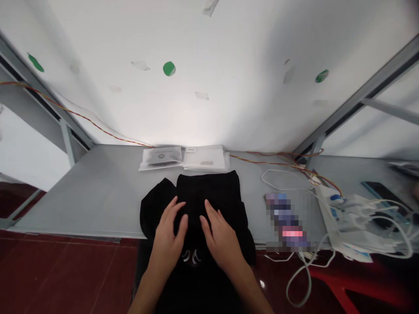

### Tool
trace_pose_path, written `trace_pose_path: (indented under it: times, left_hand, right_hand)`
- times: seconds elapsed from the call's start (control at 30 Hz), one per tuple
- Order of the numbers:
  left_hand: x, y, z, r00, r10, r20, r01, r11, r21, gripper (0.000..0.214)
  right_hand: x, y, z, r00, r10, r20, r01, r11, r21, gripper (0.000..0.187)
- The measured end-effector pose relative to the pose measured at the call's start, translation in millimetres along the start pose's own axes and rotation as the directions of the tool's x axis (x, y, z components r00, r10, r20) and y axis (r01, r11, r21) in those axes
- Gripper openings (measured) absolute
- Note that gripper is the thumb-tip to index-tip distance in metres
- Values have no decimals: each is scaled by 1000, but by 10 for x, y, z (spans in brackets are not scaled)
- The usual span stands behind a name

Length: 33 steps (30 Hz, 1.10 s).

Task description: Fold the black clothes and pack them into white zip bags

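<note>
While the head camera looks down at the gray table (98, 196), a black piece of clothing (212, 192) lies at the near edge of it, right in front of the person. Part of the cloth hangs over the edge toward the person. Both hands lie flat on top of the cloth, side by side and close together. The left hand (170, 237) has its fingers straight and a little apart, and it grips nothing. The right hand (221, 237) is the same, palm down, fingers loose and a little apart, just pressing on the cloth. Two small white cord ends (191, 256) peek out between the wrists. Behind the cloth, near the white wall, lie some flat clear bags (183, 158), just beside it. Thin red and yellow wires (262, 159) run along the back of the table. To the right, well apart from the hands, sits a white plug strip (330, 205) with white cables (304, 279) looping off the table edge. Green dots (169, 68) are stuck on the wall. The floor (65, 270) below is dark red.
</note>
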<state>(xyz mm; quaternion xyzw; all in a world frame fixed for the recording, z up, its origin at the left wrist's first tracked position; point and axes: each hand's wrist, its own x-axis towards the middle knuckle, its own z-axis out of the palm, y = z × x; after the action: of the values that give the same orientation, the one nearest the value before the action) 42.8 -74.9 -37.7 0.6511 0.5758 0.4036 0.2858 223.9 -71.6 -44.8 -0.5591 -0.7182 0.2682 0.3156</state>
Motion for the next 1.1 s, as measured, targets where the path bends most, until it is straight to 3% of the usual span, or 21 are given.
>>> trace_pose_path:
  times: [0.07, 0.17, 0.3, 0.4, 0.5, 0.6, 0.67, 0.73, 0.83, 0.93, 1.03, 1.1]
  left_hand:
    - [4, -61, -57, 985, -162, -51, 153, 976, -153, 42]
    - [25, -87, -61, 961, -272, 43, 272, 916, -294, 49]
    - [66, 108, -23, 924, -366, 108, 365, 764, -532, 57]
    - [135, 364, 65, 928, -333, 166, 351, 637, -686, 58]
    - [249, 565, 269, 949, -185, 256, 315, 620, -719, 53]
    - [324, 584, 536, 972, -58, 228, 185, 788, -587, 40]
    - [303, 481, 683, 989, 36, 143, 16, 938, -347, 37]
    - [221, 318, 758, 986, 135, 96, -130, 990, -51, 38]
    - [58, 67, 677, 967, 238, 91, -253, 936, 244, 44]
    - [-25, -107, 411, 946, 307, 99, -322, 871, 372, 51]
    - [7, -236, 175, 940, 311, 143, -340, 805, 486, 57]
    - [30, -317, 118, 942, 281, 181, -334, 754, 565, 58]
  right_hand:
    - [20, -15, 90, 999, 0, 48, 5, 995, -95, 55]
    - [62, -46, 104, 999, 2, 36, 2, 993, -118, 53]
    - [58, -118, -26, 999, 0, 47, -3, 997, 74, 56]
    - [26, -98, -167, 1000, 14, 7, -15, 965, 262, 63]
    - [15, 57, -336, 987, 92, -129, -49, 952, 302, 71]
    - [4, 321, -490, 961, 137, -241, -95, 979, 179, 66]
    - [-24, 496, -552, 952, 127, -280, -134, 991, -5, 57]
    - [-60, 609, -573, 960, 80, -269, -139, 968, -208, 55]
    - [-87, 597, -552, 987, -69, -144, 4, 912, -409, 71]
    - [-54, 434, -489, 979, -202, -12, 173, 866, -469, 80]
    - [-1, 312, -378, 985, -169, 31, 162, 852, -498, 65]
    - [8, 304, -300, 994, -100, 52, 113, 838, -534, 59]
